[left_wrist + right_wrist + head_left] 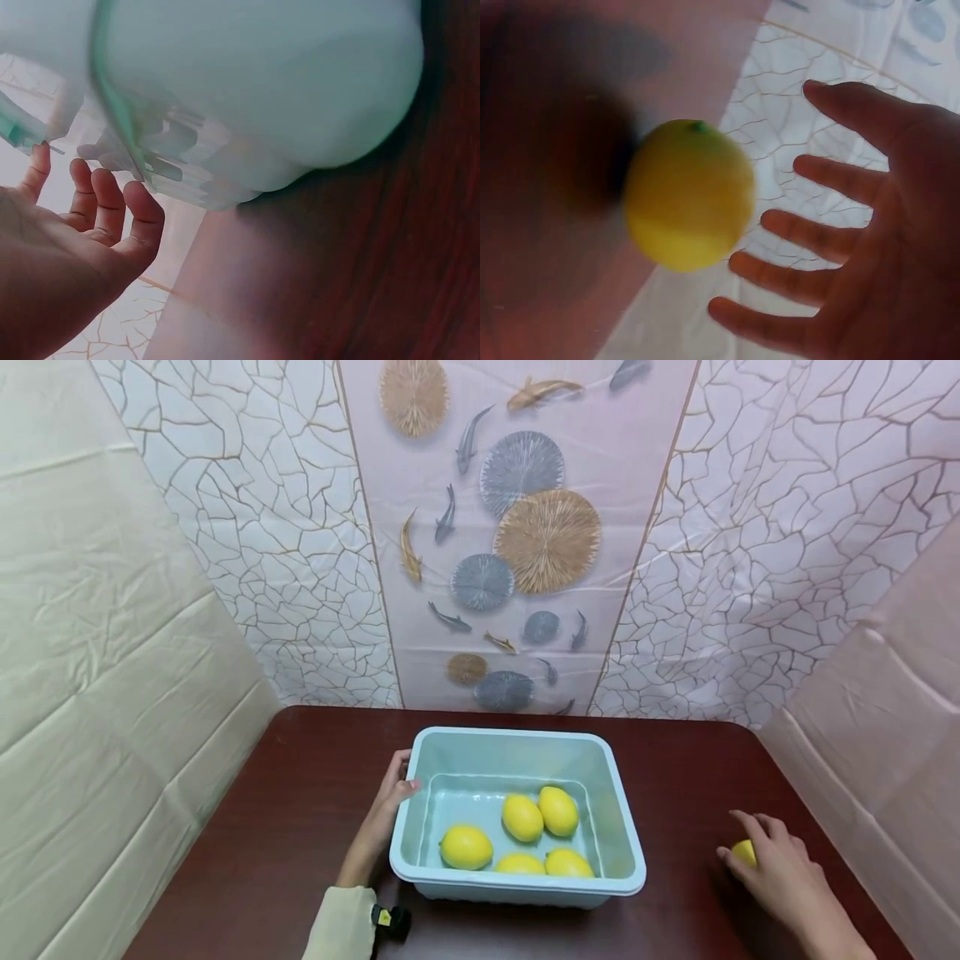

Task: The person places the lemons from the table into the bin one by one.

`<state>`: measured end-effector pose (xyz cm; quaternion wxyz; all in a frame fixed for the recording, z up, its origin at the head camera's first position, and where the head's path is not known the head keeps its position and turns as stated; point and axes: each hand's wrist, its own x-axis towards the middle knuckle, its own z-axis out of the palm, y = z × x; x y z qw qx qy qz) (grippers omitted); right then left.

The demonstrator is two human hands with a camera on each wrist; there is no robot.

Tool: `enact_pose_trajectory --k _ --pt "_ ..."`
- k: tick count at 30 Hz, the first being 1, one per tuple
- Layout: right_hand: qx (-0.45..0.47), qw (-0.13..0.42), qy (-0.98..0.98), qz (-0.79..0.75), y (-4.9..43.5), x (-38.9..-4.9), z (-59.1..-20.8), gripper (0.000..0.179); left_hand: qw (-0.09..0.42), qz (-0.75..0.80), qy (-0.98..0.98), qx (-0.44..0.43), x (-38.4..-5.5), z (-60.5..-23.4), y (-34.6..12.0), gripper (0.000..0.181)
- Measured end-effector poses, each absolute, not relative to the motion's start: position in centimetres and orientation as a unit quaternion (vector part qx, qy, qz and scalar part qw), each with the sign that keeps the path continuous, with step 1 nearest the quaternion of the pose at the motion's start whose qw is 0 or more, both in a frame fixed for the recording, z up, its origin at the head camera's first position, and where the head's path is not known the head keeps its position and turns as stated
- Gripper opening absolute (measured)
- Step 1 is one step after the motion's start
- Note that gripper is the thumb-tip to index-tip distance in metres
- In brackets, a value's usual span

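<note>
A light blue plastic basin (517,885) stands on the dark red table with several yellow lemons (467,847) inside it. My left hand (384,810) holds the basin's left rim, thumb over the top edge and fingers on the outside. In the left wrist view the fingers (142,214) curl at the rim beside the basin's pale wall (300,90). Far to the right, my right hand (787,868) hovers over a single lemon (745,852) on the table. Its spread fingers (802,232) stand apart from that lemon (690,195) in the right wrist view.
The brown-red tabletop (690,793) runs back to a patterned cloth wall (487,635). Cream cloth (112,693) hangs on the left side and pinkish cloth (862,752) on the right. A black wrist strap (392,922) sits at the left sleeve.
</note>
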<state>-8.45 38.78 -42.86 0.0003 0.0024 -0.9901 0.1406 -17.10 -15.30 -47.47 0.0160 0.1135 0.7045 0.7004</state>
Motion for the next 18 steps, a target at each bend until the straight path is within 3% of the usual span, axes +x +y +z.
enact_pose_trajectory --k 8,10,12,15,18 --pt "-0.014 -0.004 -0.986 0.168 39.4 -7.8 -44.4 0.059 0.017 0.702 0.701 0.122 -16.8 -47.8 -15.3 0.053" --pt "-0.009 0.002 -0.986 0.168 39.5 -7.8 -44.6 0.058 0.020 0.709 0.691 0.138 -18.5 -50.6 -16.2 0.053" --pt "-0.009 0.006 -0.986 0.169 39.6 -7.8 -44.8 0.057 0.020 0.710 0.691 0.138 -18.6 -50.8 -16.3 0.053" --pt "-0.020 -0.001 -0.985 0.173 39.8 -7.9 -45.1 0.057 0.021 0.706 0.696 0.130 -18.4 -50.5 -16.1 0.051" --pt "-0.035 -0.012 -0.983 0.177 40.0 -7.9 -45.3 0.059 0.023 0.698 0.708 0.109 -16.7 -47.6 -15.1 0.052"
